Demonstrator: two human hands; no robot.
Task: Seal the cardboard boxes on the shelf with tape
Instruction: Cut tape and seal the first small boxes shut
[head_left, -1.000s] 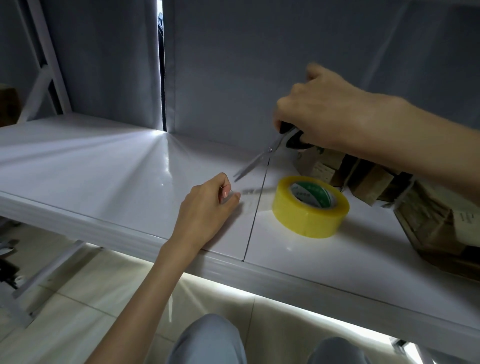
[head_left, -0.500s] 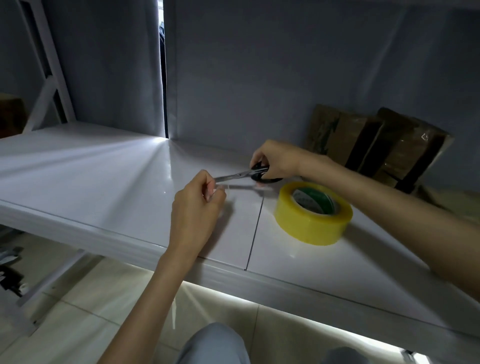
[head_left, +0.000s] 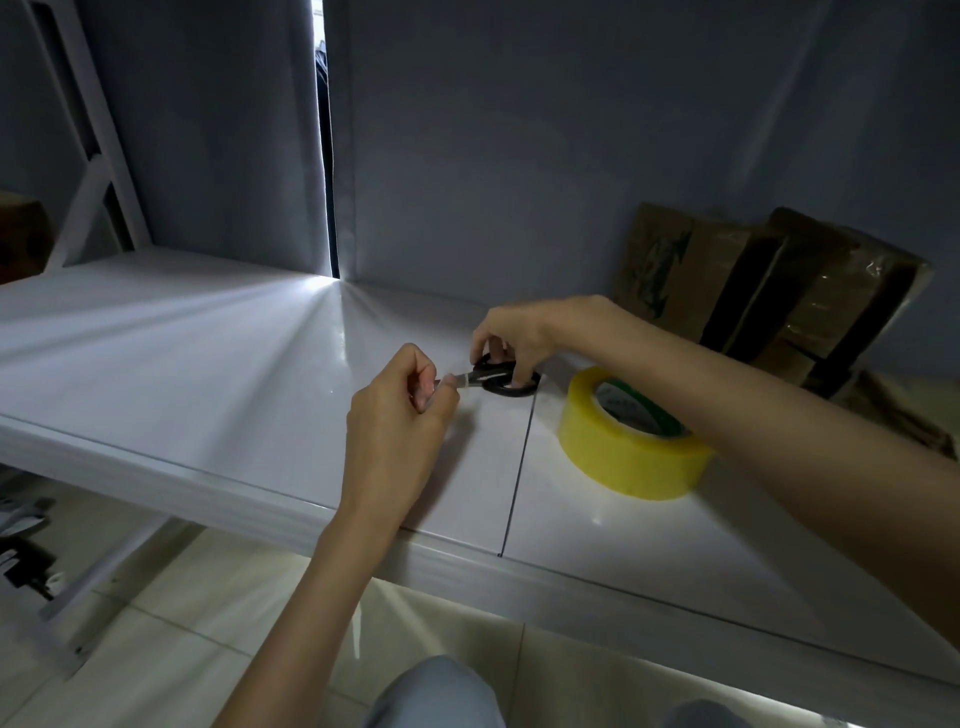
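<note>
On the white shelf lies a yellow tape roll with a green-printed core. My right hand holds black-handled scissors by the loops, just left of the roll, blades pointing left. My left hand is curled with its fingertips at the blade tips; a clear strip of tape pinched there is hard to make out. Brown cardboard boxes wrapped in shiny tape lean against the grey back panel at the far right.
A dark seam splits the shelf boards under my hands. A gap of light shows between the grey back panels. White frame struts rise at the left. Tiled floor and my knees lie below the shelf edge.
My right hand came down from in front of the boxes to the shelf with the scissors, then drew closer to my left hand. My left hand lifted off the shelf and curled.
</note>
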